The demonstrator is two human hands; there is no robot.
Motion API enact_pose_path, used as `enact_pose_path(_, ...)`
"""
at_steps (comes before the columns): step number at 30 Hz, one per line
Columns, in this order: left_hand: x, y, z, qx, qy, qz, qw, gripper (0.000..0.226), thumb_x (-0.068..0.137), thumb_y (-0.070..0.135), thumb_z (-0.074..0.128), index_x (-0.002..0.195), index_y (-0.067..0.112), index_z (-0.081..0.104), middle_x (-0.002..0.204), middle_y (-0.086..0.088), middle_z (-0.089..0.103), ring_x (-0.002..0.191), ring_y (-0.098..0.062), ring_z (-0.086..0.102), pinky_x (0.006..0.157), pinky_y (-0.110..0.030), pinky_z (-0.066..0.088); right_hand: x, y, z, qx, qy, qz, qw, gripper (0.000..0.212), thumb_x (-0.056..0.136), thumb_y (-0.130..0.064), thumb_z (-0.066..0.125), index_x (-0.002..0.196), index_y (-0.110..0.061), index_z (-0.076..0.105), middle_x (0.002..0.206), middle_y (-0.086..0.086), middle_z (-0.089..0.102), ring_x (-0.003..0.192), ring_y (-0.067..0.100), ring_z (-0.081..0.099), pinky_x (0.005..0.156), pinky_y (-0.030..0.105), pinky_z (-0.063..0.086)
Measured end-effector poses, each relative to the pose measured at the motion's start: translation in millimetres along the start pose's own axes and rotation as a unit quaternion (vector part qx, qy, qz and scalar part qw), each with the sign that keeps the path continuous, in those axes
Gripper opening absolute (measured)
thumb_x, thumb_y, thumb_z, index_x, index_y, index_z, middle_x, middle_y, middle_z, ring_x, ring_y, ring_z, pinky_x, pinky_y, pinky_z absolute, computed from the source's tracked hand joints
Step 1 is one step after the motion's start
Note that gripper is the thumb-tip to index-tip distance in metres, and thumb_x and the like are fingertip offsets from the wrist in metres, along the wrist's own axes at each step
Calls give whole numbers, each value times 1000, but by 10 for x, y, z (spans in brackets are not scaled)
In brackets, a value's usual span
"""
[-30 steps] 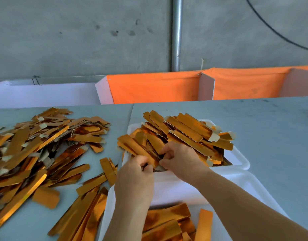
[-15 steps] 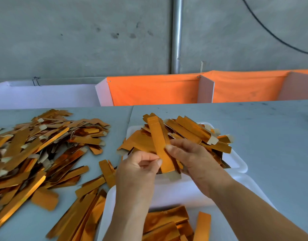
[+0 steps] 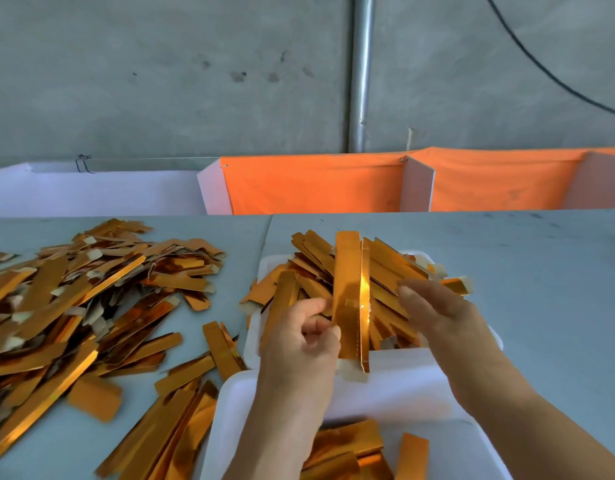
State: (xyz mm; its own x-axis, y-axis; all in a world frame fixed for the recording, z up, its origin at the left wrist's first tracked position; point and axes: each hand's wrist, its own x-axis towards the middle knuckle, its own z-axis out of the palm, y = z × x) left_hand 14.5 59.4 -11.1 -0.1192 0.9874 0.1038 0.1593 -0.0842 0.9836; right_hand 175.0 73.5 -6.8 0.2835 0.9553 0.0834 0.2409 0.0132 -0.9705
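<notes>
left hand pinches a gold strip upright over the far tray. right hand sits just right of it, fingers loose, holding nothing.

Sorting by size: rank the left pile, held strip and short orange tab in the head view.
1. left pile
2. held strip
3. short orange tab
Strip is lifted nearer the camera, perhaps inflating its margin.
</notes>
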Motion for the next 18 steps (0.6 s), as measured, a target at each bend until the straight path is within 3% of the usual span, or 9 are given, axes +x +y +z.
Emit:
enact_pose_path(3,-17,20,-7,25,-26,11,999,27,89,17,62,82,43,59,80,17,64,79,2,61,74,-20,54,-111,-55,-78,151,-143,42,977,36,73,-40,67,100,-16,72,100,5,74,95,18,69,84,35,51)
enact_pose_path(5,-31,32,4,46,-48,33,997,23,89,17,61,83,39,63,80,18,65,78,3,62,66,-14,52,-151,-87,-74,152,-202,42,967,30,75,-29,68,100,-12,72,95,8,74,89,19,71,80,34,52)
enact_pose_path(8,-52,26,38,36,-62,49,996,15,88,20,61,89,34,67,82,23,66,77,4,63,63,-11,52,-148,-120,-8,122,-168,31,978,16,83,-12,65,97,-7,70,89,10,75,83,22,72,78,35,57)
enact_pose_path(10,-61,16,62,12,-73,54,996,10,87,23,64,93,31,66,83,19,69,76,0,66,65,-14,53,-142,-143,16,78,-147,15,986,8,84,-10,66,90,-8,71,81,9,74,74,19,72,70,29,57)
enact_pose_path(12,-69,4,85,-12,-102,61,993,14,86,16,66,93,28,65,82,9,72,74,-8,70,67,-23,56,-141,-169,11,55,-148,1,987,6,84,-14,66,83,-10,70,72,8,73,63,16,69,59,22,54)
enact_pose_path(15,-77,23,64,-40,-129,45,990,17,87,7,64,93,23,63,82,3,73,70,-14,72,64,-24,56,-122,-202,-14,41,-162,-7,986,21,84,-29,63,67,-20,71,60,1,67,54,8,62,53,14,48)
enact_pose_path(18,-100,30,47,-19,-125,46,991,19,88,18,64,103,29,62,87,5,72,77,-11,71,69,-27,57,-100,-211,-9,24,-156,-22,987,22,82,-34,63,67,-19,69,53,-3,58,50,4,54,50,14,44)
